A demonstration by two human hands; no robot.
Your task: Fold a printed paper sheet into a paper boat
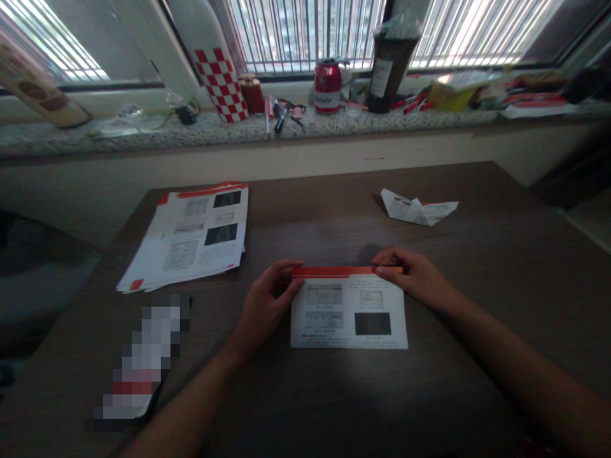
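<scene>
A printed sheet of paper [324,324] with an orange strip along its far edge lies in front of me on the dark table; it looks folded in half. My left hand [273,294] pinches its far left corner between thumb and fingers. At the far right corner, my right hand [409,272] grips the orange edge, thumb on top and fingers behind. Beyond the right hand sits a folded paper boat [416,211]. A stack of printed sheets [191,238] rests at the back left of the table.
A phone-like object [143,362], blurred by pixels, lies left of my left forearm. On the granite windowsill [181,137] stand a checkered bottle [222,83], a red can [327,89], a dark cup [389,70] and small clutter. The table [305,203] ends at the wall.
</scene>
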